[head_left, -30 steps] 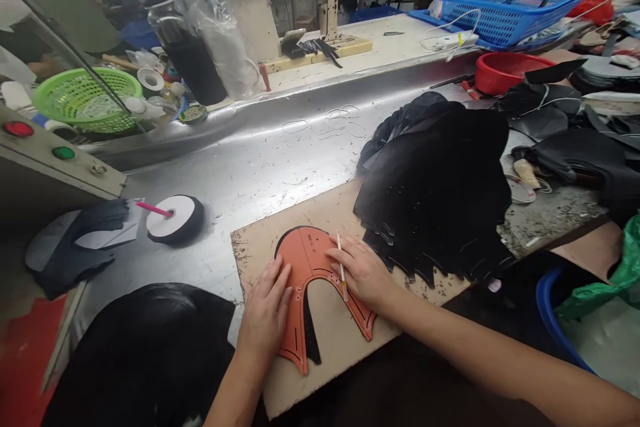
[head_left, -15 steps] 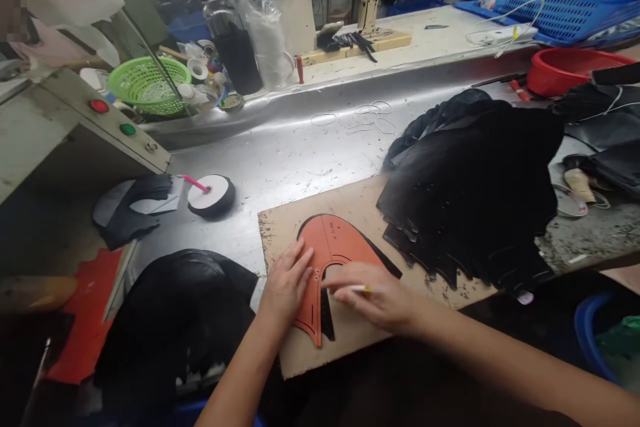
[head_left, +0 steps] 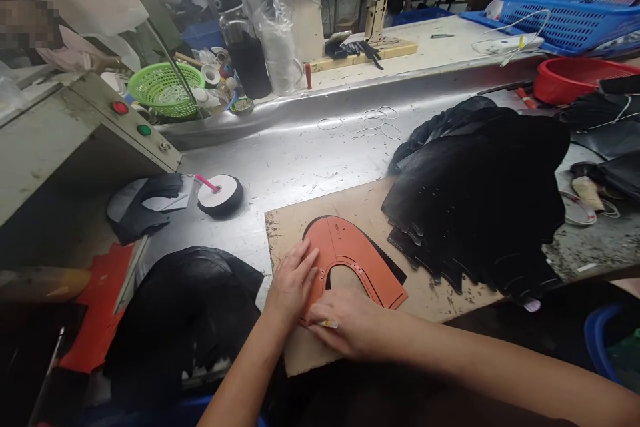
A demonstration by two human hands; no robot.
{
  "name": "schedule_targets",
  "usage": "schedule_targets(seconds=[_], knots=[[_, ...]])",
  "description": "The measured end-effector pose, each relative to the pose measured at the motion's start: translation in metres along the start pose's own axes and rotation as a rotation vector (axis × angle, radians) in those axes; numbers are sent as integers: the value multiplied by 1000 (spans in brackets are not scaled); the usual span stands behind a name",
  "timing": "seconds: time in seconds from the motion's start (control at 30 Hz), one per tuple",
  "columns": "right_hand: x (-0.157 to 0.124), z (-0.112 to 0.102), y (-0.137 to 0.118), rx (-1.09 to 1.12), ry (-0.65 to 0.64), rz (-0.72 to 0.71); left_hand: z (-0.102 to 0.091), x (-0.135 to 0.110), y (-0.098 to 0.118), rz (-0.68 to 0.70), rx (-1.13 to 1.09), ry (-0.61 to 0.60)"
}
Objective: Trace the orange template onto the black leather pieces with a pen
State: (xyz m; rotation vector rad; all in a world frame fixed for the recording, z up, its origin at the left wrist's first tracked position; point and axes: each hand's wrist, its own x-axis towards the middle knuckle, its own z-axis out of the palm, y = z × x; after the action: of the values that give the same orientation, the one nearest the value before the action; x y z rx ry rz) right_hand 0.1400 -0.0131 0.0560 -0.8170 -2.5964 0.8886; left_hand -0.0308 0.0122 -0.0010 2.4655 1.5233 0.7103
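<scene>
An orange U-shaped template point(head_left: 350, 243) with a curved slot and small printed marks lies over a black leather piece point(head_left: 397, 270), whose edge shows along its right side. Both rest on a tan board point(head_left: 285, 227). My left hand point(head_left: 295, 277) lies with fingers stretched out on the template's left arm. My right hand point(head_left: 345, 323) is closed around a thin white pen point(head_left: 327, 324) with a yellow band, low over that same arm. The pen's tip is hidden by my fingers.
Stacked black leather pieces point(head_left: 480, 193) overlap the board's right side. More black leather point(head_left: 190, 313) lies left. A tape roll point(head_left: 220, 195) sits on the metal bench, behind which stand a green basket point(head_left: 165, 87) and a red basin point(head_left: 570, 80). Another person point(head_left: 75, 47) is at upper left.
My right hand has moved with the pen from the inner curve down toward the lower end of the template's left arm. My left hand stays on the template. The view has shifted slightly.
</scene>
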Motion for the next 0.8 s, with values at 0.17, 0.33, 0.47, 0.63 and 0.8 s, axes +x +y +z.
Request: schedule_targets(seconds=[0.17, 0.33, 0.47, 0.63, 0.8], knots=[[-14, -22, 9, 239, 47, 166, -3, 1, 1, -4, 3, -9], [-9, -24, 44, 260, 273, 233, -5, 2, 1, -3, 4, -12], [-2, -17, 50, 155, 257, 190, -5, 3, 1, -2, 5, -19], [1, -13, 46, 56, 218, 172, -5, 2, 1, -5, 3, -29], [2, -18, 49, 65, 240, 211, -5, 2, 1, -3, 0, -30]])
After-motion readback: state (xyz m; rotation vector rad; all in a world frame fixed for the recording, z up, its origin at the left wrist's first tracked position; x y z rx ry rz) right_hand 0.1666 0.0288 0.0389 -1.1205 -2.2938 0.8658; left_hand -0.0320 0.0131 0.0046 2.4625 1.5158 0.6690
